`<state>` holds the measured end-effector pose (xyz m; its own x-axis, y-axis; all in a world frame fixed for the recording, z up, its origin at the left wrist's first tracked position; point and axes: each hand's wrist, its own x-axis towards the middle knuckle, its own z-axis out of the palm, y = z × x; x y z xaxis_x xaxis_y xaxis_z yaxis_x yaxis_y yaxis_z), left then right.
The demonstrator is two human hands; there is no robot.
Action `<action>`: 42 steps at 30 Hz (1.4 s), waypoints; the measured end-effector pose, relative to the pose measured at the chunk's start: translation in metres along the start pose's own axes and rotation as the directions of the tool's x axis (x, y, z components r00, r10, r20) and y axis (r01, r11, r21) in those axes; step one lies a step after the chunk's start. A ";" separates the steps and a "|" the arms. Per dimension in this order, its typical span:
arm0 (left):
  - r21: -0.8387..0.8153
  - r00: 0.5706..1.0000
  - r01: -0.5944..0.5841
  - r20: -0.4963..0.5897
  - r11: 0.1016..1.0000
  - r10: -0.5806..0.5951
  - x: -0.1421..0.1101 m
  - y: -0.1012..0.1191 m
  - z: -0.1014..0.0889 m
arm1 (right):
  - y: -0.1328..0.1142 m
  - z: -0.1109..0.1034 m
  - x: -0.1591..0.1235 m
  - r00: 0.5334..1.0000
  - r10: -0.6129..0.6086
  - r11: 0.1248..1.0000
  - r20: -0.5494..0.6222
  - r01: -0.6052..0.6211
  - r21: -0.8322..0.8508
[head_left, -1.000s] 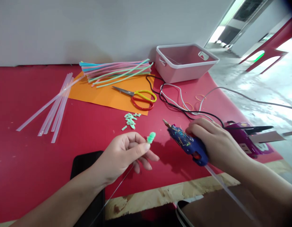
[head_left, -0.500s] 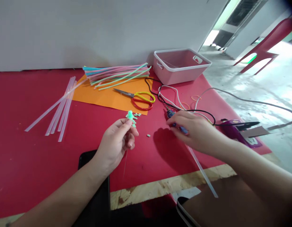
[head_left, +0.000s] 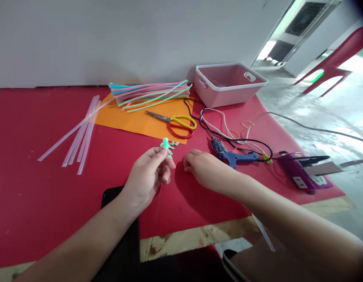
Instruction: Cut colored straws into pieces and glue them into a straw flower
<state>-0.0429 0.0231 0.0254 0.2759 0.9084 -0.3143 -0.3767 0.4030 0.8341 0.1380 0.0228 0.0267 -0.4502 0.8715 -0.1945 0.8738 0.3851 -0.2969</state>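
My left hand (head_left: 148, 174) pinches a thin wire topped with a small green cluster of straw bits (head_left: 165, 143), held upright over the red table (head_left: 37, 196). Just behind the cluster lie several loose green straw pieces (head_left: 173, 145). My right hand (head_left: 203, 166) rests knuckles-up on the table right of the left hand, fingers curled down with their tips against the cloth; whether they hold anything is hidden. The blue glue gun (head_left: 232, 154) lies on the table to its right, untouched.
Yellow and red scissors (head_left: 177, 123) lie on an orange sheet (head_left: 134, 117) beside coloured straws (head_left: 148, 92). Clear glue sticks (head_left: 81, 131) lie at left. A pink bin (head_left: 230, 84), cables (head_left: 228, 131) and a purple power strip (head_left: 301, 170) are at right. A black phone (head_left: 122, 235) sits near me.
My right hand set the glue gun down on the table and moved left toward the straw pieces. My left hand lifted the green cluster upright and shifted slightly back.
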 end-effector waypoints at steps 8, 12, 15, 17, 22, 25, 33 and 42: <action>-0.047 0.999 0.025 -0.029 0.999 -0.027 0.004 -0.001 -0.003 | 0.011 0.003 0.003 0.995 0.096 0.995 -0.018 -0.096 0.034; -0.055 0.999 0.040 -0.025 0.998 -0.042 0.003 -0.001 -0.003 | 0.007 0.006 0.001 0.997 0.072 0.995 -0.031 -0.074 -0.061; -0.040 0.998 0.053 -0.024 0.998 -0.054 0.001 -0.001 -0.002 | 0.002 0.000 0.000 0.993 0.078 0.997 -0.084 -0.078 0.009; -0.016 0.997 0.070 -0.016 0.997 -0.070 0.000 -0.001 0.000 | 0.000 -0.006 0.002 0.977 0.100 0.974 -0.190 -0.058 0.218; 0.069 0.994 0.108 0.025 0.992 -0.110 -0.002 -0.003 0.000 | -0.005 -0.017 0.014 0.925 0.197 0.545 -0.325 0.172 0.821; 0.120 0.991 0.115 0.049 0.986 -0.121 -0.002 -0.004 0.000 | -0.002 -0.012 0.019 0.892 0.287 0.301 -0.350 0.263 0.917; 0.130 0.986 0.125 0.097 0.984 -0.138 -0.005 -0.003 0.003 | 0.014 -0.002 0.013 0.848 0.397 0.179 -0.351 0.304 0.936; 0.216 0.980 0.131 0.119 0.968 -0.159 -0.009 -0.004 0.001 | 0.016 0.003 0.009 0.901 0.309 0.079 -0.305 0.296 0.952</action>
<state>-0.0432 0.0135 0.0252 0.4353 0.8129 -0.3870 -0.1376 0.4849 0.8637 0.1472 0.0360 0.0170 -0.0794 0.9967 0.0187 -0.2390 -0.0009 -0.9710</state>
